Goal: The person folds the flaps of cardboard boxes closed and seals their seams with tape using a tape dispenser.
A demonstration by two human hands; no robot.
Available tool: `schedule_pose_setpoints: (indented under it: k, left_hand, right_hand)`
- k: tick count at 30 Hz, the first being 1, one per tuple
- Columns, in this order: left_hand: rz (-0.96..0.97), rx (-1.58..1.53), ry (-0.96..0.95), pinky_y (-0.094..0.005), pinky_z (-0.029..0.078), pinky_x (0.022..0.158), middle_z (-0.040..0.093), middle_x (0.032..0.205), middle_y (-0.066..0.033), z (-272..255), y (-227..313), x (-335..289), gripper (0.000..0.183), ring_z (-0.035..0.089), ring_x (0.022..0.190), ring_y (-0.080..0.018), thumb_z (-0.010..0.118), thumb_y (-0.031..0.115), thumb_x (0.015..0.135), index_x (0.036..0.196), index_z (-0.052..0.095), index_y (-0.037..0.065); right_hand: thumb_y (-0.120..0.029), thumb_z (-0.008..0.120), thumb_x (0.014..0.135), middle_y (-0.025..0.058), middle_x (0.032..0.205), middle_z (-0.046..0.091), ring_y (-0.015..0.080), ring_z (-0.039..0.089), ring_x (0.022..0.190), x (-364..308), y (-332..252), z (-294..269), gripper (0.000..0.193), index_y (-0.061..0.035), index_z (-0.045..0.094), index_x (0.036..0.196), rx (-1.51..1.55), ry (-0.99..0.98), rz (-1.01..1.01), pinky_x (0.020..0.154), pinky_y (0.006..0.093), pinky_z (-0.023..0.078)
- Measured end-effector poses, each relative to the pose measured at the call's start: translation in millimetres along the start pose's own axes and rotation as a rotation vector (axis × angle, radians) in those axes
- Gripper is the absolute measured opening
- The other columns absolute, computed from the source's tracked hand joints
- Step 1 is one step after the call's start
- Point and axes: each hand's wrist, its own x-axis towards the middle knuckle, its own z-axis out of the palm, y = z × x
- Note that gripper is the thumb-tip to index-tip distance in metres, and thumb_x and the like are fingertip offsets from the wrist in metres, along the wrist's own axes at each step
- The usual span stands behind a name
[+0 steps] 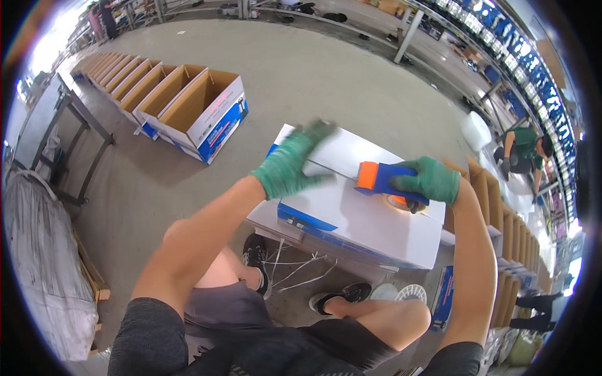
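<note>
A white and blue cardboard box [395,225] stands in front of me with its top flaps folded down and a seam between them. My right hand [436,180], in a green glove, is closed round a blue and orange tape dispenser [385,178] at the right part of the seam. Part of an orange-rimmed tape roll [397,202] shows under that hand. My left hand [293,160], gloved in green too, is over the left end of the box top with its fingers spread. Its fingertips are blurred, and whether the palm presses on the flap I cannot tell.
A long row of open cartons [204,103] stands at the far left, and more open cartons [492,194] line the right. A metal frame table [59,113] and a grey covered stack [47,263] are on the left. Another person [523,150] crouches at the right.
</note>
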Motion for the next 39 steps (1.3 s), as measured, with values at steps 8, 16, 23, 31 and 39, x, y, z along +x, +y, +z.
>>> schedule_pose_setpoints:
  k: [8, 16, 23, 31, 39]
  left_hand:
    - [0.026, 0.491, -0.656, -0.0596, 0.01, 0.119, 0.019, 0.16, -0.0223, -19.2, 52.4, 38.7, 0.108, 0.019, 0.148, -0.0399, 0.07, 0.069, 0.071, 0.156, 0.023, 0.022]
    - [0.155, 0.486, -0.659, -0.0586, 0.008, 0.119, 0.015, 0.157, -0.0307, -11.1, 50.3, 45.5, 0.088, 0.014, 0.146, -0.0498, 0.067, 0.065, 0.075, 0.15, 0.04, 0.027]
    - [0.082, 0.611, -0.807, -0.0641, 0.007, 0.117, 0.015, 0.158, -0.0294, -11.8, 68.9, 56.1, 0.081, 0.013, 0.146, -0.0496, 0.064, 0.058, 0.081, 0.15, 0.04, 0.025]
    - [0.565, 0.429, -0.764, -0.0732, 0.012, 0.111, 0.019, 0.163, -0.0102, 90.4, 129.6, 98.0, 0.079, 0.019, 0.148, -0.0416, 0.043, 0.069, 0.09, 0.153, 0.031, 0.022]
    - [0.603, 0.104, -0.716, -0.0728, 0.02, 0.109, 0.056, 0.13, -0.0094, 205.6, 191.0, 150.8, 0.039, 0.046, 0.131, -0.0288, 0.047, 0.04, 0.097, 0.12, 0.063, 0.014]
  right_hand:
    - [-0.037, 0.072, 0.083, 0.0099, 0.087, 0.072, 0.0163, 0.065, 0.073, -53.5, 58.8, -46.0, 0.045, 0.0023, 0.071, 0.106, -0.304, 0.112, 0.145, 0.071, 0.0318, 0.053]
    - [-0.05, 0.071, 0.077, 0.0143, 0.102, 0.073, 0.0243, 0.07, 0.092, -168.7, 149.5, -88.3, 0.055, -0.01, 0.073, 0.115, -0.506, 0.141, 0.677, 0.087, 0.0334, 0.051]
    - [-0.058, 0.069, 0.077, 0.0134, 0.118, 0.069, 0.0276, 0.067, 0.105, -107.4, 168.3, -53.8, 0.064, -0.0121, 0.07, 0.121, -0.498, 0.054, 0.638, 0.096, 0.0401, 0.048]
    - [-0.054, 0.07, 0.078, 0.0147, 0.108, 0.071, 0.0301, 0.068, 0.095, -87.2, 161.1, -42.3, 0.06, -0.0077, 0.072, 0.115, -0.486, 0.041, 0.557, 0.09, 0.0376, 0.051]
    - [-0.053, 0.071, 0.077, 0.0176, 0.1, 0.072, 0.0364, 0.066, 0.091, -84.9, 170.8, -14.0, 0.051, -0.0088, 0.075, 0.102, -0.629, 0.019, 0.4, 0.085, 0.0406, 0.053]
